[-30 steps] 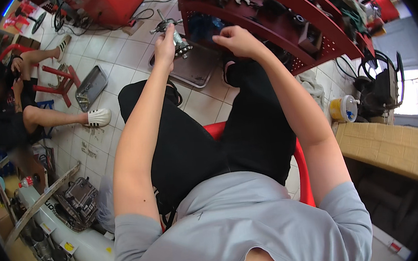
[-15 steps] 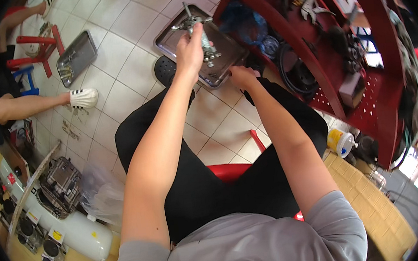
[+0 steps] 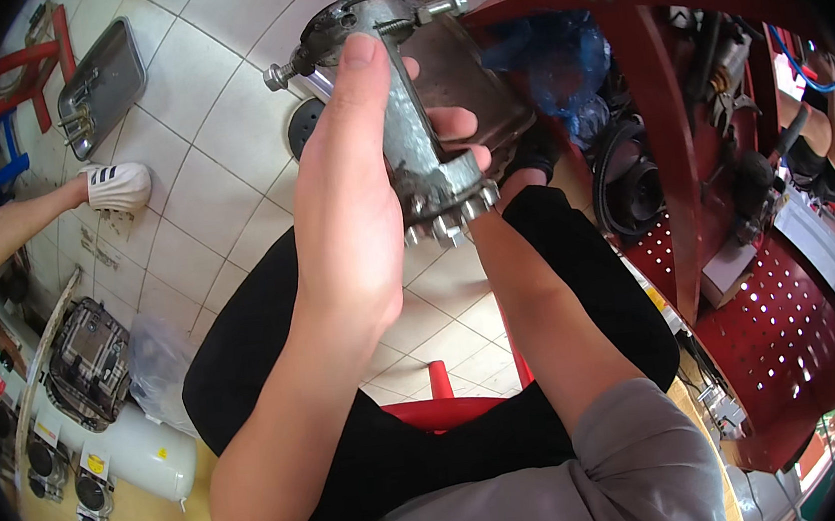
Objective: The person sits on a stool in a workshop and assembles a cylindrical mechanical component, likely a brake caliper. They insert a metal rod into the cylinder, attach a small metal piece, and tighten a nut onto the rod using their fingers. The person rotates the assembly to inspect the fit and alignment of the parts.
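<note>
My left hand point(image 3: 353, 166) is wrapped round a grey metal cylinder point(image 3: 412, 130), holding it upright, close up in front of me. The thumb lies along its near side and fingertips curl round from behind. A flange with sideways bolts and a threaded rod tops the cylinder; several bolt heads ring its lower end. My right forearm point(image 3: 543, 309) reaches up behind that lower end, which hides my right hand. Beyond them, a dark metal tray point(image 3: 464, 65) lies on the floor.
At right stands a red metal rack point(image 3: 641, 128) with tools, with blue plastic bags point(image 3: 559, 56) beside it. Another tray point(image 3: 110, 89) and a person's white shoe point(image 3: 119, 187) are at left. A white tank point(image 3: 155, 461) lies lower left. Below me is a red stool point(image 3: 432, 415).
My left hand has brought the metal cylinder up and much closer. The right hand, seen earlier by the tray's near edge, is now hidden behind it. The view has shifted.
</note>
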Demonstrator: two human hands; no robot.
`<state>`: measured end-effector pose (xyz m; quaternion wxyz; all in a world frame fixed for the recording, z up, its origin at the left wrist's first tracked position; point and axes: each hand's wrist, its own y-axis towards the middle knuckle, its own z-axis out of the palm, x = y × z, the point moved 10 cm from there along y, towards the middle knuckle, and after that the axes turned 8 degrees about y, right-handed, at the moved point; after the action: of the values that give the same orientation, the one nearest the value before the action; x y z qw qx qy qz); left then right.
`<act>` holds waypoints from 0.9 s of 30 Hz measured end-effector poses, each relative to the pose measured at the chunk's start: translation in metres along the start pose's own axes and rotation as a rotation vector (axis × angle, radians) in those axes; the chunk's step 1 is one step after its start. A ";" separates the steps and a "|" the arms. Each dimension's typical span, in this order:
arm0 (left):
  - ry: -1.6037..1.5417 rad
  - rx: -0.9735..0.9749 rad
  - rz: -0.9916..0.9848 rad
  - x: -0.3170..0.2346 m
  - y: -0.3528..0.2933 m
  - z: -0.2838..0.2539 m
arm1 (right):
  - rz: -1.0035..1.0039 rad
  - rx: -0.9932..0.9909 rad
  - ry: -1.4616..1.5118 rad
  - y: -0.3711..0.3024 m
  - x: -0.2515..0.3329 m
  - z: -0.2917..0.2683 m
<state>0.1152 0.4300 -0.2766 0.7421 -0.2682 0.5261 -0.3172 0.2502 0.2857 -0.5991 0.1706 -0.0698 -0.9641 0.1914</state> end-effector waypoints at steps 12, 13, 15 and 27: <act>-0.177 0.015 -0.052 0.002 -0.005 -0.001 | -0.208 -0.121 -0.106 0.000 0.014 -0.008; -0.180 0.039 -0.059 0.003 -0.005 0.003 | -0.198 -0.099 -0.116 0.000 0.010 -0.006; -0.186 0.061 -0.055 0.005 -0.005 0.007 | -0.189 -0.046 -0.136 -0.002 0.004 -0.001; -0.308 0.270 -0.144 0.022 -0.005 0.027 | -0.195 -0.022 0.171 0.021 0.029 -0.028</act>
<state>0.1449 0.4116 -0.2784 0.8183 -0.2487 0.3388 -0.3922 0.2342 0.3202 -0.5741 0.2690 0.0062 -0.9503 0.1569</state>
